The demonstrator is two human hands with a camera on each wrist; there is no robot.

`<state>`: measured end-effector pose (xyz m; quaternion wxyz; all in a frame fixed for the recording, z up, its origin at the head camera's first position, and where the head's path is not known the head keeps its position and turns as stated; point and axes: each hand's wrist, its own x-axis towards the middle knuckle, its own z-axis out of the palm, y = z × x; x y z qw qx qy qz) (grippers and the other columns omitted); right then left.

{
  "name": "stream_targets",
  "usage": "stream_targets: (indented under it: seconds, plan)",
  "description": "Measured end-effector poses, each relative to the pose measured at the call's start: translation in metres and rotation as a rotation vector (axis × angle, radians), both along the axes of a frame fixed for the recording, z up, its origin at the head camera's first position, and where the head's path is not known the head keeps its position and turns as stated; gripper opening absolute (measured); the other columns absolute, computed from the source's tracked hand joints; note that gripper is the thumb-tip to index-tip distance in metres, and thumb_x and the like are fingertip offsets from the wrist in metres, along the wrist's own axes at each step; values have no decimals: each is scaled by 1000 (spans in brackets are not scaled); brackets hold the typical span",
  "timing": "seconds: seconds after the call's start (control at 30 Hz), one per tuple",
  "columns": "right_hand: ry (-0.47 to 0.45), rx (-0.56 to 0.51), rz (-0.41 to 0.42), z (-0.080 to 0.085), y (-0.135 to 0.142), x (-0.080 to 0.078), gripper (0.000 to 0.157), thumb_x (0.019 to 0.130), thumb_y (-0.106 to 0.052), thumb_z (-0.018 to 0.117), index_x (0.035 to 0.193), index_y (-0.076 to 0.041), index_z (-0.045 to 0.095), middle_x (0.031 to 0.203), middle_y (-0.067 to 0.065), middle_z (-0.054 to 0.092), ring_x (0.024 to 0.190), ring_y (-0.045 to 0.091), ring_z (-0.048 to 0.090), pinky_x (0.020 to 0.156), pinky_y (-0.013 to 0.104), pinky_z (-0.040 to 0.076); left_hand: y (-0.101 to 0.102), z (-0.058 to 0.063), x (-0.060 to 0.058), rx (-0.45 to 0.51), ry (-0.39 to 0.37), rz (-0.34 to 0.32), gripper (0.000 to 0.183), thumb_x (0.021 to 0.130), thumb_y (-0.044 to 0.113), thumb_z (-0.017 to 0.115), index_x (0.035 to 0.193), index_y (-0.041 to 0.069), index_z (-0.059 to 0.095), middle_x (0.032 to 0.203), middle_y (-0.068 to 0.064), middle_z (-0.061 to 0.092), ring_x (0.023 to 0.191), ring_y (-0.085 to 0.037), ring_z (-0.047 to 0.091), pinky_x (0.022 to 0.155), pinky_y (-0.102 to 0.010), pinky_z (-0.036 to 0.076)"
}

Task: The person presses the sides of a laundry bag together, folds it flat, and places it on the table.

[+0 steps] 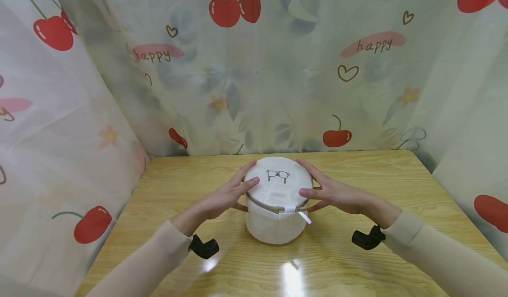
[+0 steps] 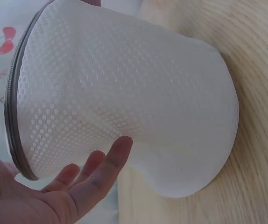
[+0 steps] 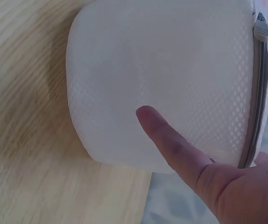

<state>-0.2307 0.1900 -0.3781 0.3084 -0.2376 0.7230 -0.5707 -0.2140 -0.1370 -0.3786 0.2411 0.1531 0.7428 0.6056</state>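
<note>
A white mesh laundry bag (image 1: pixel 278 231), shaped like a drum, stands upright on the wooden table. Its round top carries a dark line drawing of a bra, and a grey-brown zipper (image 2: pixel 13 107) runs around the upper rim. At the front of the rim hangs a small white tab (image 1: pixel 304 217). My left hand (image 1: pixel 228 195) holds the bag's left side, thumb over the top edge and fingertips denting the mesh. On the opposite side my right hand (image 1: pixel 337 193) grips it likewise, one finger lying along the wall. The zipper pull (image 3: pixel 261 31) shows in the right wrist view.
The wooden table (image 1: pixel 178 244) reaches back to a curtain (image 1: pixel 254 90) printed with cherries, hearts and the word "happy". More of this cloth hangs at the left and right sides. A black wrist camera mount (image 1: pixel 204 246) sits under the left cuff, another (image 1: pixel 368 238) under the right.
</note>
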Motion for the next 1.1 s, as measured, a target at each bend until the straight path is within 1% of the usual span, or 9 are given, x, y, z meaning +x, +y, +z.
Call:
stream_targets:
  seconds: [0.13, 0.27, 0.4, 0.5, 0.57, 0.73, 0.93, 1.0, 1.1]
  plan:
    - [-28, -39, -28, -4, -5, 2, 92, 104, -29, 66, 167, -38, -1, 171, 2, -15, 139, 46, 46, 96, 56, 55, 5, -5, 0, -6, 18, 26, 70, 109, 47, 51, 167, 37, 12, 174, -4, -1, 152, -38, 28, 96, -60, 53]
    - [-42, -64, -51, -7, -12, 3, 94, 103, -27, 68, 167, -37, -1, 171, 7, -8, 126, 39, 58, 95, 53, 57, 9, -11, 0, 3, 22, 48, 68, 109, 47, 52, 166, 38, 16, 173, -5, 5, 147, -38, 36, 96, -60, 52]
    - [-70, -99, -70, -11, -18, 2, 97, 102, -23, 70, 168, -34, -1, 169, 16, 7, 118, 33, 62, 94, 50, 57, 14, -17, -1, 17, 15, 74, 67, 108, 46, 53, 165, 39, 18, 172, -7, 9, 142, -37, 43, 97, -58, 51]
    - [-99, -133, -100, -15, -24, 0, 99, 100, -18, 72, 168, -32, 1, 164, 22, 20, 112, 30, 64, 90, 45, 58, 16, -21, -2, 36, 12, 89, 67, 108, 45, 54, 165, 38, 19, 171, -7, 10, 138, -36, 47, 97, -56, 52]
    - [-118, -156, -123, -18, -27, 0, 101, 98, -15, 75, 168, -31, 4, 160, 24, 25, 108, 28, 65, 87, 42, 58, 18, -24, -3, 53, 8, 96, 67, 108, 44, 54, 165, 37, 20, 171, -9, 11, 134, -35, 50, 97, -55, 52]
    - [-148, -185, -148, -24, -32, -2, 102, 94, -9, 78, 168, -24, 10, 158, 26, 27, 105, 25, 66, 85, 37, 59, 21, -32, -6, 106, -27, 109, 69, 107, 40, 58, 165, 35, 22, 169, -11, 17, 123, -28, 60, 95, -46, 54]
    - [-172, -221, -167, -30, -33, -6, 101, 92, -3, 78, 168, -16, 13, 159, 28, 26, 106, 25, 65, 83, 36, 60, 24, -39, -10, 164, -67, 136, 69, 106, 30, 62, 164, 32, 26, 165, -16, 27, 106, -23, 67, 87, -37, 56]
    - [-177, -231, -174, -32, -34, -7, 100, 92, -1, 78, 168, -15, 14, 158, 29, 26, 105, 25, 65, 82, 35, 60, 24, -41, -11, 168, -74, 147, 69, 105, 28, 63, 164, 31, 27, 164, -16, 28, 105, -22, 67, 86, -36, 57]
    - [-181, -237, -176, -34, -34, -8, 99, 93, 0, 77, 168, -14, 14, 158, 29, 26, 105, 25, 65, 81, 35, 61, 24, -42, -13, 153, -76, 155, 70, 105, 29, 64, 164, 30, 27, 165, -16, 27, 109, -23, 66, 89, -37, 56]
